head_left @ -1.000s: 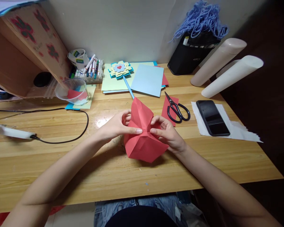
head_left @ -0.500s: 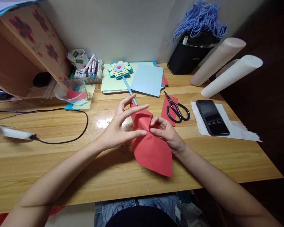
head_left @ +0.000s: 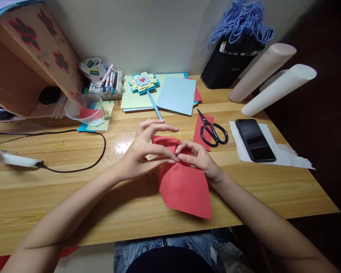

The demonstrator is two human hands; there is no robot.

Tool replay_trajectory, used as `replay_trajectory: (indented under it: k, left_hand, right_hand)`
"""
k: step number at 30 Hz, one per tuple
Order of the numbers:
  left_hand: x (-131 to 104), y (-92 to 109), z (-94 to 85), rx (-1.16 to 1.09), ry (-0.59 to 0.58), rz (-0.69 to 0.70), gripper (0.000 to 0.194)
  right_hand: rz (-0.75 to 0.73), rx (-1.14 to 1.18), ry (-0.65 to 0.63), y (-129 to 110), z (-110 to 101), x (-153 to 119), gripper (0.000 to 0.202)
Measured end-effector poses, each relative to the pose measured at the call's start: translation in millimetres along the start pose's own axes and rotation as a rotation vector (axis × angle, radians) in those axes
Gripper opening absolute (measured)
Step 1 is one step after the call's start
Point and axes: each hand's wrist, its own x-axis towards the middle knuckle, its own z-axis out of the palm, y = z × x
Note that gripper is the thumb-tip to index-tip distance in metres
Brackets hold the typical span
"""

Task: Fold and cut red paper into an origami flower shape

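A creased sheet of red paper (head_left: 187, 189) is held just above the wooden table, bunched narrow at its middle and flaring toward me. My left hand (head_left: 144, 148) pinches the narrow part between thumb and index finger, its other fingers stretched over the far half. From the other side, my right hand (head_left: 197, 157) grips the same gathered spot with thumb and curled fingers. Beyond the hands lies a layered paper flower (head_left: 143, 82) on a blue paper stem. Black-handled scissors (head_left: 213, 131) rest on a red paper piece to the right.
Coloured paper sheets (head_left: 176, 94) lie at the back beside a box of markers (head_left: 110, 81). A clear tub (head_left: 85, 110) with scraps stands left, near a black cable (head_left: 105, 151). On the right are a phone (head_left: 254, 140), two white tubes (head_left: 278, 89) and a black pouch (head_left: 224, 68).
My left index finger has come down to the thumb on the paper's gathered middle. The far half has folded lower, and the near flap has swung slightly toward me and to the right.
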Motion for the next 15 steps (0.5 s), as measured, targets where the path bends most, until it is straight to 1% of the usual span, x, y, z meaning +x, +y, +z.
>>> replay_trajectory:
  k: [3, 6, 8, 10, 15]
  left_hand:
    - [1.1, -1.7, -3.8, -0.001, -0.006, 0.006, 0.006]
    - [0.8, -3.6, -6.1, 0.009, 0.011, 0.010, 0.007]
    - [0.4, -4.3, -6.6, 0.014, 0.007, 0.012, 0.008]
    - [0.1, -4.6, -6.5, 0.015, -0.003, 0.012, 0.008]
    - [-0.1, -5.9, -7.7, 0.016, -0.032, 0.009, 0.007]
  right_hand:
    - [-0.071, -0.133, -0.097, -8.2, -9.3, -0.3, 0.023]
    - [-0.074, -0.265, -0.235, -17.0, -17.5, -1.2, 0.043]
    - [-0.082, -0.358, -0.282, -20.4, -20.5, -1.8, 0.048]
    - [-0.090, -0.431, -0.296, -21.6, -21.7, -2.0, 0.047]
    - [-0.087, -0.503, -0.292, -19.2, -22.5, -1.8, 0.028]
